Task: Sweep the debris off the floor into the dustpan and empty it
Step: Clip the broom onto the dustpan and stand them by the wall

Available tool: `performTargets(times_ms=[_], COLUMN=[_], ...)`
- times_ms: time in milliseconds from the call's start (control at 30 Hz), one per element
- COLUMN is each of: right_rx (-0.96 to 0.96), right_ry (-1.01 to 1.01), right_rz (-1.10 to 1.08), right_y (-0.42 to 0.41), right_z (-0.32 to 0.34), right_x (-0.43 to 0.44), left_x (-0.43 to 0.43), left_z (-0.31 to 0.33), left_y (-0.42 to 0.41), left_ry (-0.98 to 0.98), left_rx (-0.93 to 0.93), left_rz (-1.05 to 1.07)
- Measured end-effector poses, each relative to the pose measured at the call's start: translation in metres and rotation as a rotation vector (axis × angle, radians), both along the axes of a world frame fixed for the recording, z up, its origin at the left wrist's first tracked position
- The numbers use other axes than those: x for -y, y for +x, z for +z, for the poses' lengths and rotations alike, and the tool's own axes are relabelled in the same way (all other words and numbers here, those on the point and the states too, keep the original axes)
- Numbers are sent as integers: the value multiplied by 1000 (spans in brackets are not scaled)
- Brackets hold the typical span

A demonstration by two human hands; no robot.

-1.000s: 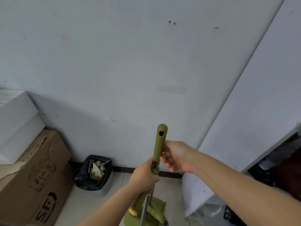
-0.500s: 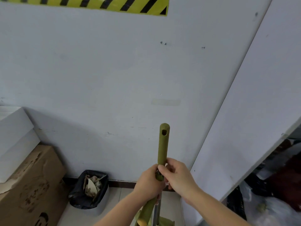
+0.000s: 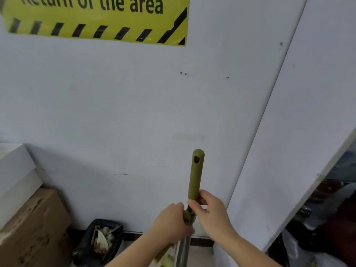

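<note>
An olive-green handle (image 3: 196, 174) stands upright in front of the wall, with a silver pole (image 3: 183, 251) running down below it. My left hand (image 3: 170, 221) grips the pole just under the green part. My right hand (image 3: 210, 212) holds the base of the green handle from the right side. A second green handle piece shows at the bottom edge under my left forearm. The broom head and dustpan are out of view. A bin with a black liner (image 3: 100, 241), holding paper scraps, stands on the floor against the wall at lower left.
A cardboard box (image 3: 32, 228) and a white box (image 3: 15, 176) stand at left. A white panel (image 3: 300, 151) leans at right, with dark clutter and plastic bags (image 3: 317, 237) beyond it. A yellow hazard sign (image 3: 96, 18) hangs on the wall above.
The view has tilted upward, bringing the yellow sign in and hiding the green dustpan at the bottom. My right hand slid from beside the handle to grip its base.
</note>
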State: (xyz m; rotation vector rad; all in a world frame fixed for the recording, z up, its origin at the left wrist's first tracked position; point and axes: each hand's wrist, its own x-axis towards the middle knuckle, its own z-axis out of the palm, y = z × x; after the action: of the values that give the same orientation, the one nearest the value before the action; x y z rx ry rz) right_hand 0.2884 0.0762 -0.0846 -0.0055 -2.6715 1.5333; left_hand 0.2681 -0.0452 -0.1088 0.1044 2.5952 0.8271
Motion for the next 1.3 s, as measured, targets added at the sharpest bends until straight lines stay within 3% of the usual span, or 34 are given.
performTargets(times_ms=[167, 400, 767, 1300], right_rx=[-21, -83, 38, -11], right_ry=[57, 225, 154, 196], right_rz=[35, 97, 321, 435], right_y=[-6, -15, -21, -38], right_z=[4, 16, 21, 36], right_x=[2, -7, -17, -30], left_x=[-5, 4, 22, 20], left_z=[0, 2, 10, 27], left_y=[-4, -10, -17, -33], left_ry=[-188, -177, -178, -215], left_rx=[-81, -114, -179, -226], left_rz=[47, -35, -257, -364])
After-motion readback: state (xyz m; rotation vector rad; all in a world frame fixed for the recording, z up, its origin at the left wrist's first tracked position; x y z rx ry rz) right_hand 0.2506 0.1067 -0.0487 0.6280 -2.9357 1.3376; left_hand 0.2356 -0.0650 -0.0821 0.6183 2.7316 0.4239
